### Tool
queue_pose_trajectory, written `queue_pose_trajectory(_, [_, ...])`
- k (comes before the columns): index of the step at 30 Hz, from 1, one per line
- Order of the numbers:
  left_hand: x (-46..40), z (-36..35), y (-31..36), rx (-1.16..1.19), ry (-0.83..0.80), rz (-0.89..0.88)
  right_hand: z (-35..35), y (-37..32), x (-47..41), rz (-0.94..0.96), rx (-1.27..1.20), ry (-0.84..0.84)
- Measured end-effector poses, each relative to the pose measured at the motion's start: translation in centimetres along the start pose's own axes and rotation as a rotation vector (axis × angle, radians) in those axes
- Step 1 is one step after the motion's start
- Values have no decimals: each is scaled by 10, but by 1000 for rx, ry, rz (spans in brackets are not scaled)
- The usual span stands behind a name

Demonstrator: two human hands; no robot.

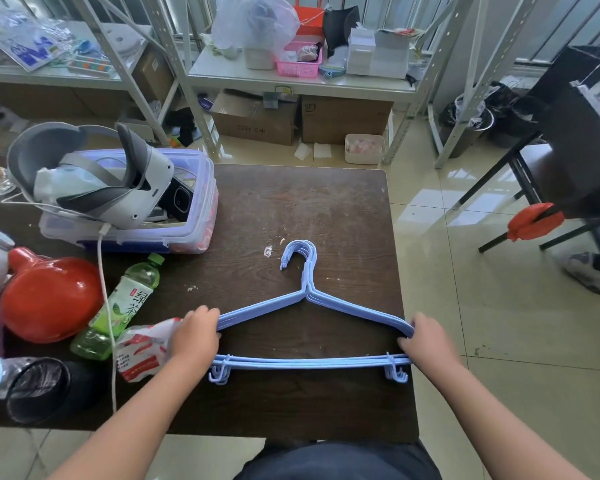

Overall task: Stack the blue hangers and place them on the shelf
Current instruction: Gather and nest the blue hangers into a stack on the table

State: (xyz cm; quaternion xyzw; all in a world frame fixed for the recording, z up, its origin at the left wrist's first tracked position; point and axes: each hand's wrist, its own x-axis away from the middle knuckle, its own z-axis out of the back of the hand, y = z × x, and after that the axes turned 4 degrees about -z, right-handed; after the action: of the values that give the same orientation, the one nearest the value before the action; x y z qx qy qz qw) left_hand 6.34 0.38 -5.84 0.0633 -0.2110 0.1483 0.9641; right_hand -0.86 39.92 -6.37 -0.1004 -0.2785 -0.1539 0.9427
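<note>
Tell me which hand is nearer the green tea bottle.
Left. The left hand grips the blue hangers at their left end, just right of the green tea bottle; the right hand grips the opposite end, far across the table.

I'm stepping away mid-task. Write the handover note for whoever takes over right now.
Left hand: closed on the left end of the blue hangers.
Right hand: closed on their right end.
Hangers: gathered in one pile on the dark table, hooks pointing away from the person, roughly aligned.
Done: the stacking, nearly; the hooks and bottom bars are slightly fanned.
Left: square up the pile, lift it and set it on the white shelf beyond the table.
</note>
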Motion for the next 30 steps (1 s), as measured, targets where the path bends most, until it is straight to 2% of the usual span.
queue_pose_trajectory(3, [0, -1, -6, 2, -21, 78, -6, 15, 8, -69, 6, -21])
queue_pose_trajectory(7, [-1, 0, -4, 9, -6, 90, -6, 11, 7, -63, 83, 6])
queue_pose_trajectory(11, [2, 0, -3, -11, 2, 103, -2, 11, 1, -103, 97, -62])
queue_pose_trajectory(14, [4, 1, -3, -7, -18, 131, 3, 11, -3, -150, 9, -137])
queue_pose_trajectory(17, [5, 5, 0, -19, -104, 188, 7, 10, -4, -227, -156, -249])
queue_pose_trajectory(20, [3, 8, 0, -52, -167, 200, 9, 8, -2, -275, -197, -314])
queue_pose_trajectory(30, [-3, 14, -2, -83, -213, 47, -2, 22, 5, -95, -102, -136])
